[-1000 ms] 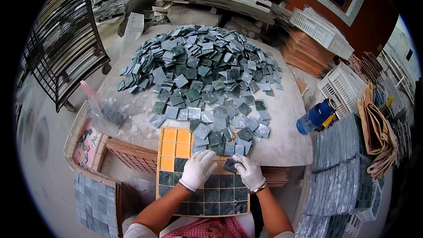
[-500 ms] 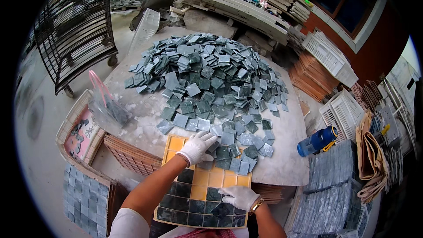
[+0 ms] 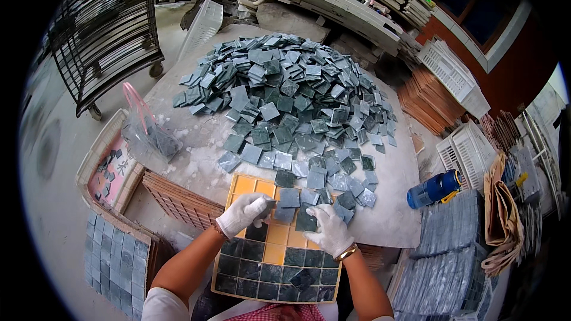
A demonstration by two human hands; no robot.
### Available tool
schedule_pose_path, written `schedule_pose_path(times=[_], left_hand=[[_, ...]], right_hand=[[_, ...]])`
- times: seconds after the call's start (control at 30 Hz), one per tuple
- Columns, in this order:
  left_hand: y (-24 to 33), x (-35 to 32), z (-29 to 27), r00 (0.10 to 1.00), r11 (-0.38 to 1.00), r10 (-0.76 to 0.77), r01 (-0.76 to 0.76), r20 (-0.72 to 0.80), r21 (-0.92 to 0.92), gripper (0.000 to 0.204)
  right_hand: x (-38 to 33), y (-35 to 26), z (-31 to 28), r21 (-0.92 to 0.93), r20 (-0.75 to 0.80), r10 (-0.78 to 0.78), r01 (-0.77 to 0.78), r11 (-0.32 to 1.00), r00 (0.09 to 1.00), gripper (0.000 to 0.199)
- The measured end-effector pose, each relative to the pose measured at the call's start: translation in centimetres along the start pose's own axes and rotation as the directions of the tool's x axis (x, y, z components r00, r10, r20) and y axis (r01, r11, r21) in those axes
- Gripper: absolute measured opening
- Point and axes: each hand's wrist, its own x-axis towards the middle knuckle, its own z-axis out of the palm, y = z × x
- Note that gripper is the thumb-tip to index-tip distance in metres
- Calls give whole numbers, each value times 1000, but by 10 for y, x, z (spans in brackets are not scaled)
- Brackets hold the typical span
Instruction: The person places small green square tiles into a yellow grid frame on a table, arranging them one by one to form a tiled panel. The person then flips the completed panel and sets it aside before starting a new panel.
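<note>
A yellow grid tray (image 3: 277, 254) lies at the near edge of the table, its lower rows filled with dark green square stone tiles. Its upper cells are bare yellow, with some loose tiles over the far right part. White-gloved, my left hand (image 3: 242, 213) pinches a small tile (image 3: 269, 207) above the tray's upper left. My right hand (image 3: 331, 230), also gloved, has its fingers closed around the edge of a dark tile (image 3: 306, 222) over the tray's upper right. One loose tile (image 3: 302, 279) sits tilted on the filled rows. Beyond the tray rises a big heap of tiles (image 3: 291, 95).
A clear bag with a pink handle (image 3: 148, 134) and a white basket (image 3: 89, 166) stand left. Brown grid trays (image 3: 178, 202) are stacked beside my left arm. A blue bottle (image 3: 431, 190) is at right, above stacked tile sheets (image 3: 443, 267). A wheeled metal rack (image 3: 107, 41) stands far left.
My left hand has drawn back from the loose tiles and now holds one. My right hand has moved up from the filled rows to a dark tile. The view has shifted slightly.
</note>
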Motion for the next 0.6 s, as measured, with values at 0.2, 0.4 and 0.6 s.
schedule_pose_path(times=[0.2, 0.4, 0.6], left_hand=[[-5, -51, 26, 942, 914, -329, 301, -62, -270, 48], [-7, -58, 22, 950, 981, -195, 183, -242, -69, 33], [-17, -32, 24, 979, 875, 140, -51, -150, 481, 27]], right_hand=[[-31, -16, 53, 138, 26, -102, 97, 986, 994, 57], [-39, -33, 69, 28, 80, -169, 167, 986, 982, 55], [-49, -31, 71, 90, 65, -205, 199, 976, 977, 46]])
